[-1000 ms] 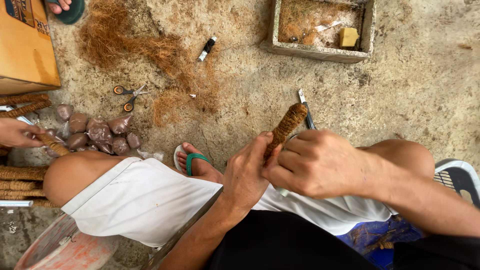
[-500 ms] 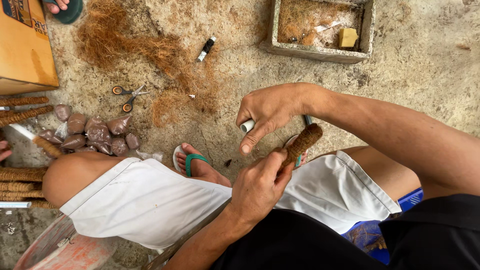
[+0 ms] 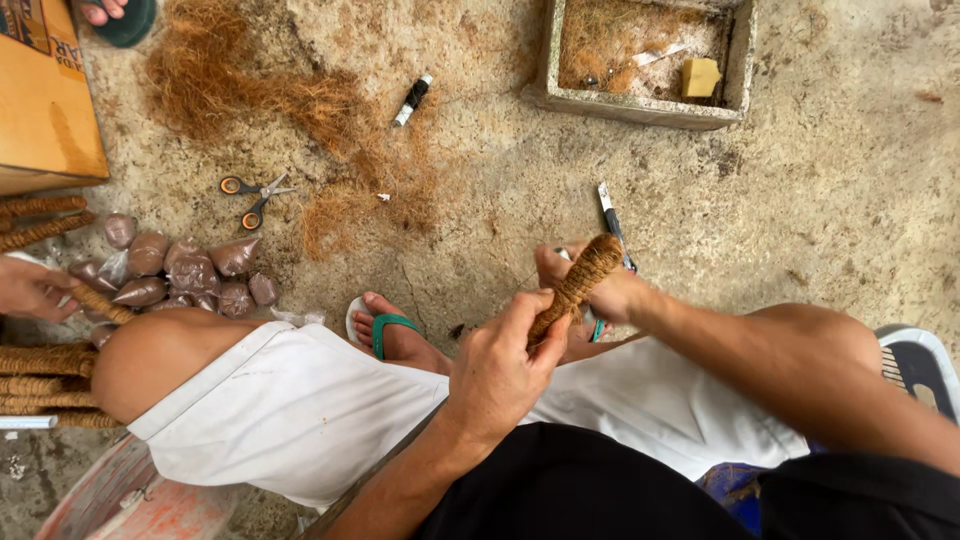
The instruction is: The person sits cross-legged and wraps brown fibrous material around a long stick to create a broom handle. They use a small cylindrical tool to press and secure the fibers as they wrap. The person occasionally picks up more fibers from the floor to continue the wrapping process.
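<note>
Two hands at work on one coir-wrapped stick (image 3: 578, 283), held over the seated person's lap, above white shorts (image 3: 290, 410).

Left hand (image 3: 498, 372): closed round the stick's lower end, thumb along its side. Right hand (image 3: 590, 292): behind the stick's upper part, fingers curled; a small pale object shows at them, but whether they grip it cannot be told.

Stick: rough brown fibre wound on a rigid core, likely light, stiff and not slippery; the loose winding could fray, so the firm wrapped middle or lower end seems the best hold.

Foot in a green flip-flop (image 3: 385, 330) on the concrete floor (image 3: 820, 200). Black-handled knife (image 3: 608, 208) just beyond the stick.

Left: cluster of small brown filled plastic pouches (image 3: 190, 275), unlabelled; another person's hand (image 3: 30, 288); finished coir sticks (image 3: 40, 372) stacked at the edge.

Farther: orange-handled scissors (image 3: 255, 195), loose coir fibre (image 3: 250, 85), a black-and-white tube (image 3: 411, 100).

Farthest: orange-brown carton (image 3: 45, 110), upper left, with dark print on top; square concrete trough (image 3: 640, 100) containing a yellow block (image 3: 700, 77).
</note>
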